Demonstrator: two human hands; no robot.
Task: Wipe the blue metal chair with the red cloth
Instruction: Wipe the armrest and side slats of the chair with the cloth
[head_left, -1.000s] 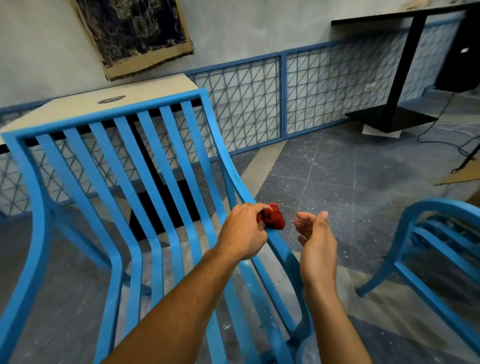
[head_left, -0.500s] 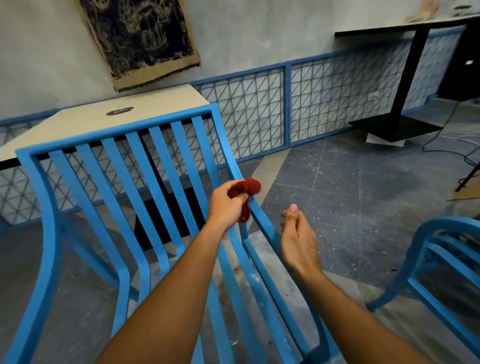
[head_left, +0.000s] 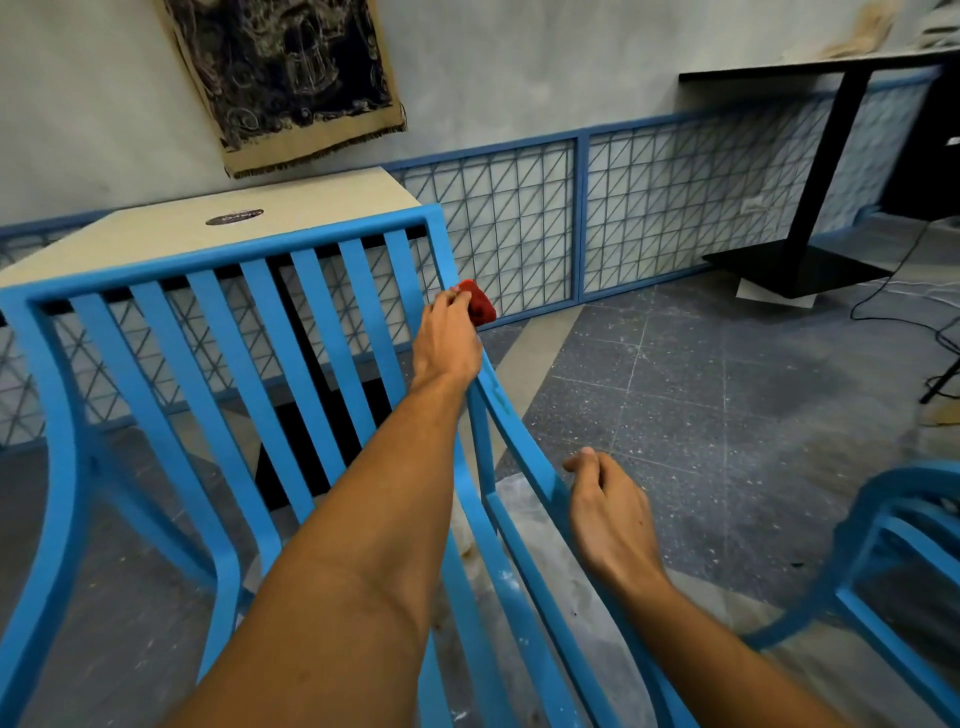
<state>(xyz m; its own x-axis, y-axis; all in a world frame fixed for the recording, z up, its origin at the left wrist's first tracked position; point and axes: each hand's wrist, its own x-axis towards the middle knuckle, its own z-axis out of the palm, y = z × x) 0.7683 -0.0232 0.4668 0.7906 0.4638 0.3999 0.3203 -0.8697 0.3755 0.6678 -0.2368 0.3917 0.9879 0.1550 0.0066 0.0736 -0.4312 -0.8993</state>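
Note:
The blue metal chair (head_left: 218, 332) fills the left and centre, its slatted back facing me. A small red cloth (head_left: 479, 307) is pressed against the right side rail of the backrest, just below the top corner. My left hand (head_left: 448, 343) is closed around that cloth and the rail, and most of the cloth is hidden by the fingers. My right hand (head_left: 608, 512) hovers lower down by the chair's right rail with fingers loosely curled, holding nothing; whether it touches the rail is unclear.
A second blue chair (head_left: 893, 561) stands at the lower right. A beige table (head_left: 218, 228) sits behind the chair back. A black table stand (head_left: 815, 223) and cables (head_left: 914, 312) lie at the far right on the grey tiled floor.
My left hand has slid the red cloth up the chair's right side rail from mid-height to near the top corner. My right hand has stayed low beside the rail.

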